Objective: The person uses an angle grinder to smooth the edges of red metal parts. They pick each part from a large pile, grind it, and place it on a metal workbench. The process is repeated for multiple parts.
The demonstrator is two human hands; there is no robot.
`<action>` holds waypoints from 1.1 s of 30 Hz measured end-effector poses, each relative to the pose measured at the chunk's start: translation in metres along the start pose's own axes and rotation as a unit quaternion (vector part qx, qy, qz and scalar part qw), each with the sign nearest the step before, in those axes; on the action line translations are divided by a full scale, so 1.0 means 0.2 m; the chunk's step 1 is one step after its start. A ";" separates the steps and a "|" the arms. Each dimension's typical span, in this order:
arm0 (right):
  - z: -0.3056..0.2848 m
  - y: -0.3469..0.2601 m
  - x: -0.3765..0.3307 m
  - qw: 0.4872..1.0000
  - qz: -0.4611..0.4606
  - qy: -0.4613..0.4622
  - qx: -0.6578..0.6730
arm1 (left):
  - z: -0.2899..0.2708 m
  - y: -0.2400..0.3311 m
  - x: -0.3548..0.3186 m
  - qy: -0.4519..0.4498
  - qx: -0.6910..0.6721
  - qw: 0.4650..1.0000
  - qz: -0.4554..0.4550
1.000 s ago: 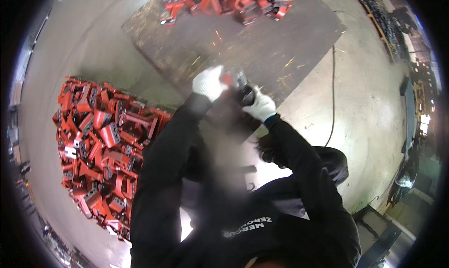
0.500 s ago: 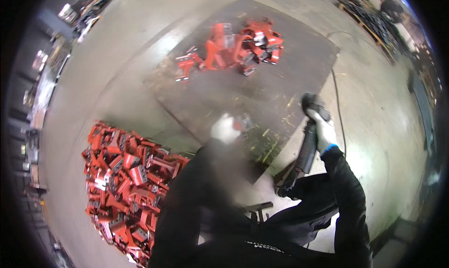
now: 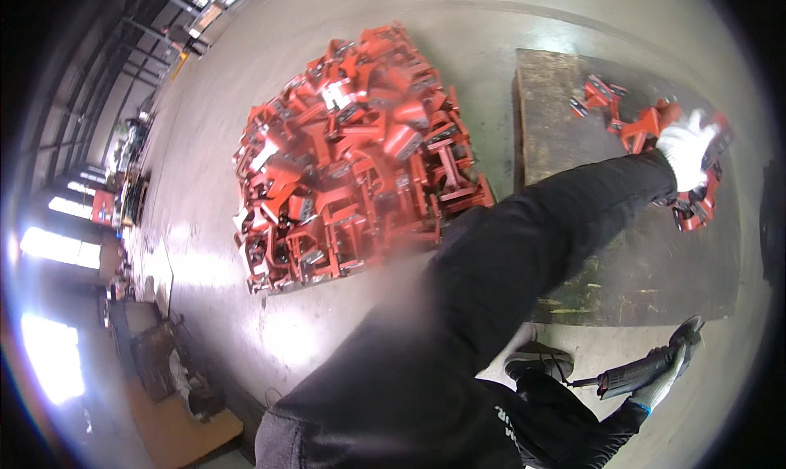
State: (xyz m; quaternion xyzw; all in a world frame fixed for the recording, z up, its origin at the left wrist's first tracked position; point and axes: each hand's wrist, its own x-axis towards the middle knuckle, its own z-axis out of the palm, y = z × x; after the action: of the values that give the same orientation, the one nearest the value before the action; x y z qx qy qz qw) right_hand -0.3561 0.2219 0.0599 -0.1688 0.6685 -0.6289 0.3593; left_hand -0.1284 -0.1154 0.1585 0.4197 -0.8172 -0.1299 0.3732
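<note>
My left hand (image 3: pixel 686 151), in a white glove, reaches far out over a dark steel plate (image 3: pixel 630 264) lying on the floor. It closes on one red metal bracket (image 3: pixel 647 125) in a small cluster of red brackets (image 3: pixel 696 207) on that plate. My black sleeve crosses the plate's near side. Low at the right, my right hand (image 3: pixel 659 383), also gloved, grips a grey angle grinder (image 3: pixel 634 376) held just above the concrete floor, away from the plate.
A big heap of red brackets (image 3: pixel 360 150) lies on the concrete floor left of the plate. My shoe (image 3: pixel 536 358) stands by the plate's near edge. Racks and bright windows (image 3: pixel 57 248) line the hall's far left.
The view has swung round, so the heap now sits at the centre. My left hand has stretched out to the brackets on the plate. My right hand has dropped low with the grinder.
</note>
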 end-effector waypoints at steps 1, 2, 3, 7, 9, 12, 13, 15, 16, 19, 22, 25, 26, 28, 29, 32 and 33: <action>0.06 0.00 -0.01 1.000 0.010 0.005 -0.005 | -0.10 -0.11 -0.15 0.065 -0.017 0.998 -0.004; 0.09 -0.02 -0.01 1.000 0.019 0.023 -0.010 | -0.27 -0.19 -0.30 0.058 -0.018 0.998 -0.026; 0.11 -0.02 -0.02 0.999 0.023 0.046 -0.015 | -0.43 -0.27 -0.46 0.052 -0.024 0.997 -0.045; 0.07 0.04 0.07 0.999 0.032 -0.004 -0.028 | -0.87 -0.89 -1.29 0.142 0.066 0.940 -0.303; 0.12 0.03 0.04 0.998 0.007 -0.033 -0.057 | -1.07 -1.31 -1.88 0.224 0.065 0.886 -0.401; 0.25 0.01 -0.05 0.996 -0.025 -0.007 -0.089 | -1.47 -1.43 -2.45 0.249 0.236 0.796 -0.498; 0.34 0.00 -0.12 0.993 -0.049 0.001 -0.107 | -1.58 -1.51 -2.69 0.234 0.285 0.759 -0.536; 0.38 0.02 -0.15 0.991 -0.062 0.005 -0.120 | -1.77 -1.57 -2.99 0.348 0.419 0.706 -0.454; 0.32 0.06 -0.11 0.992 -0.050 -0.002 -0.115 | -1.88 -1.61 -3.11 0.352 0.461 0.683 -0.445; 0.34 0.17 -0.06 0.992 -0.020 -0.026 -0.122 | -2.26 -1.76 -3.66 0.461 0.351 0.578 -0.574; 0.36 0.19 -0.05 0.992 -0.008 -0.012 -0.123 | -2.31 -1.87 -3.79 0.167 0.266 0.628 -0.712; 0.42 0.25 -0.03 0.992 -0.038 -0.039 -0.111 | -2.36 -1.93 -3.78 0.094 0.340 0.672 -0.652; 0.40 0.22 -0.03 0.991 -0.070 -0.043 -0.109 | -2.28 -1.92 -3.63 0.156 0.396 0.658 -0.621; 0.34 0.18 -0.02 0.988 -0.077 -0.033 -0.128 | -2.23 -1.78 -3.30 0.283 0.506 0.601 -0.550; 0.33 0.18 -0.02 0.988 -0.077 -0.029 -0.134 | -2.29 -1.68 -3.22 0.185 0.494 0.614 -0.587; 0.39 0.19 -0.06 0.989 -0.071 -0.007 -0.126 | -2.45 -1.65 -3.49 0.033 0.524 0.613 -0.591; 0.36 0.20 -0.04 0.990 -0.050 -0.008 -0.134 | -2.46 -1.66 -3.51 -0.011 0.544 0.597 -0.590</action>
State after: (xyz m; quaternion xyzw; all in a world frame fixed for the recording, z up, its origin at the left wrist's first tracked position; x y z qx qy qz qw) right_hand -0.2925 0.1814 0.0260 -0.2536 0.7342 -0.5496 0.3075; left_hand 0.6803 0.2813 -0.0288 0.9340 -0.3151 0.1423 -0.0907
